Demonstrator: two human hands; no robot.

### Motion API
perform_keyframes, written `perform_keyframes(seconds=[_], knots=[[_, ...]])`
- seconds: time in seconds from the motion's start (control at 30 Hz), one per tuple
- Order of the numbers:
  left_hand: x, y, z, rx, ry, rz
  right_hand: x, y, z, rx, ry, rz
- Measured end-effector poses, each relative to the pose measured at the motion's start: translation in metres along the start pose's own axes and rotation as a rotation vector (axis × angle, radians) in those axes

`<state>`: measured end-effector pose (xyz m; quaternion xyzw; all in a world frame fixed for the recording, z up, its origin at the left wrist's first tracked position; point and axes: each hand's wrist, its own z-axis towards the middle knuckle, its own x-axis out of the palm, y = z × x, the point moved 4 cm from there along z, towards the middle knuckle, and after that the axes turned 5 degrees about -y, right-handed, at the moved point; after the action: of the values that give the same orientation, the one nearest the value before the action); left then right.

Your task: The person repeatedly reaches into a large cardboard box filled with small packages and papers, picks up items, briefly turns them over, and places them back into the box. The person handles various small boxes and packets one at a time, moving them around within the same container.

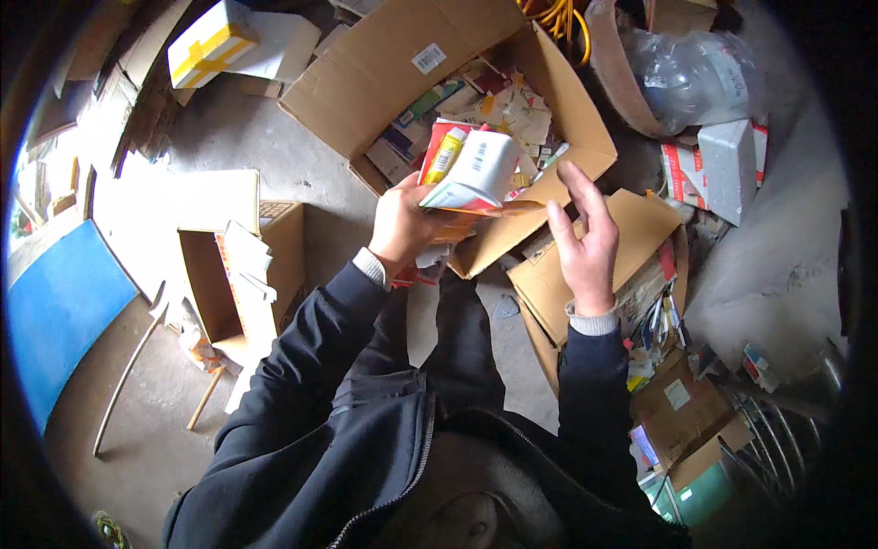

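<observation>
My left hand (405, 223) grips a bundle of small packaging from its left side. In the bundle are a white carton (483, 165) with a printed barcode, a narrow yellow pack (444, 156) and a red flat piece (434, 147) behind them. A thin orange piece (518, 208) sticks out below the carton towards the right. My right hand (590, 240) is raised beside it, thumb and fingers apart; whether the thumb tip touches the orange piece cannot be told. Beyond the bundle is a large open cardboard box (405, 75) holding many flattened cartons and paper scraps.
A second cardboard box (583, 257) with paper pieces stands at the right. On the left are an open carton (285, 254), a blue panel (72, 316) and a thin stick (127, 377). A clear plastic bottle (706, 82) and foam blocks (730, 168) lie at the upper right.
</observation>
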<state>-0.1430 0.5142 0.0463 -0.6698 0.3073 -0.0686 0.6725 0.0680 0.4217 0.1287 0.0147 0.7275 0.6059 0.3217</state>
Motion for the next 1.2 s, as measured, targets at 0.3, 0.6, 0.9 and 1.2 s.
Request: perform_keyframes(seconds=[0.3,0.6,0.9,1.2], knots=[[-0.050,-0.078,0.007,0.135,0.126,0.236,-0.003,0.128,0.027,-0.136,0.395,-0.220],[-0.066,-0.120,-0.010,0.328,0.124,0.409,-0.007,0.151,0.003,-0.444,0.250,-0.473],[-0.063,-0.142,-0.011,0.480,0.311,0.480,-0.022,0.153,-0.012,-0.370,0.182,-0.444],[-0.059,-0.150,0.000,0.558,0.395,0.682,-0.046,0.143,-0.030,-0.100,0.307,-0.192]])
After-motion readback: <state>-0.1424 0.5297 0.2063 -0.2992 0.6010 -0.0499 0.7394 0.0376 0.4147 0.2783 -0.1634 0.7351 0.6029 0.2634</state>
